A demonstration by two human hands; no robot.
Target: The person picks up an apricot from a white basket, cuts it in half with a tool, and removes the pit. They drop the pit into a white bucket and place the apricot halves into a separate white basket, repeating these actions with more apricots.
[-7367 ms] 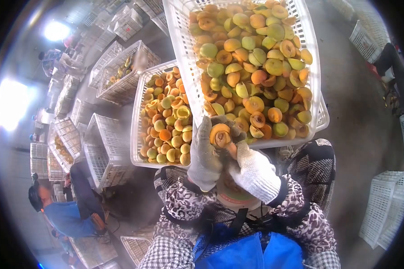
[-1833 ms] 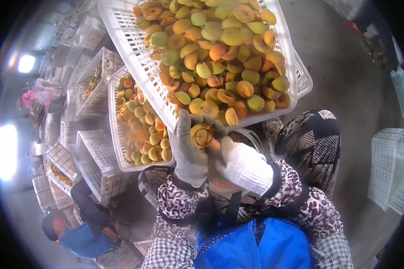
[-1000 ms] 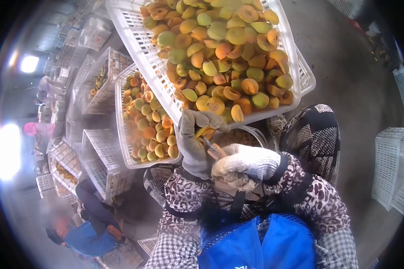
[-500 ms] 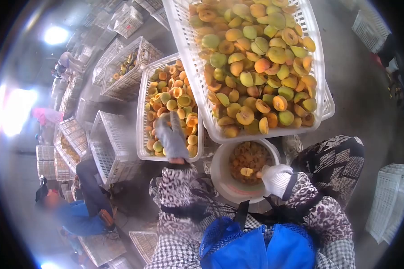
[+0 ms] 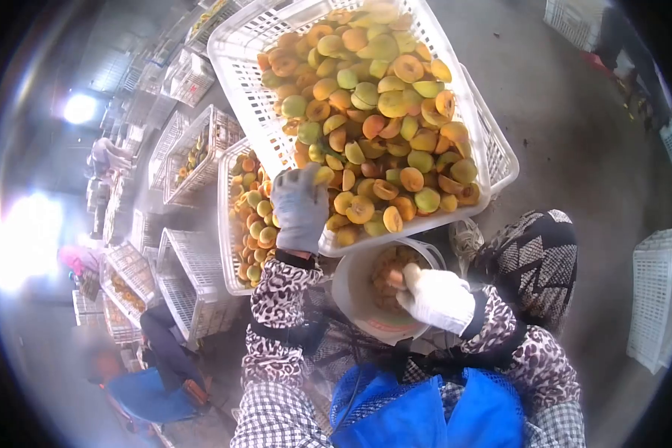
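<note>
Halved apricots [image 5: 384, 127] in green, yellow and orange fill much of the large white crate [image 5: 317, 239] in front of me. My left hand [image 5: 300, 209], in a grey glove, is at this crate's near left side, its fingers closed around a yellow apricot half [image 5: 323, 176]. My right hand [image 5: 437, 299], in a white glove, is over the white bucket [image 5: 355, 299] between my knees. Its fingertips are pinched together; something orange-brown shows there, too blurred to name. Wet-looking brownish pieces [image 5: 387, 280] lie inside the bucket, partly hidden by my right hand.
Beside the large crate, a lower crate [image 5: 225, 224] holds more apricot halves [image 5: 254, 213]. Another white crate [image 5: 496, 153] sits underneath the large one. Stacked crates [image 5: 190, 276] stand to the left, near a seated person in blue [image 5: 145, 392]. More crates [image 5: 653, 299] are at right.
My left hand has moved from the lower crate to the large crate's left side and closed on an apricot half. My right hand has reached further over the bucket. The view has shifted.
</note>
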